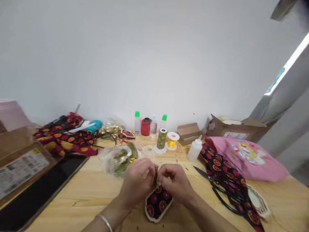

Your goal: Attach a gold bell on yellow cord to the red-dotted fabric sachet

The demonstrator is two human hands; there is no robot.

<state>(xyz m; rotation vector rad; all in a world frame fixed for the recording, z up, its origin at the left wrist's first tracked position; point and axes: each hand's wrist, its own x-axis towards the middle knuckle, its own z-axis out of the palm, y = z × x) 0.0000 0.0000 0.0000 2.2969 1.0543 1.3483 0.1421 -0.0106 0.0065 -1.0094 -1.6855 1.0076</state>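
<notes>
so, our left hand [138, 181] pinches olive strands [155, 174] at the tip of the pale-edged fruit-print patch [157, 205], over the desk [89, 187]; our right hand [177, 182] pinches alongside, on what we can't tell. we should keep tension even.

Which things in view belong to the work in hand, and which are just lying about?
At the left hand and right hand:
patterned piece with a pale edge
small greenish item, too blurred to identify

Untouched, apparently just lying about:
pink bag
black scissors
white squeeze bottle
red spool
olive spool
yellow spool
</notes>
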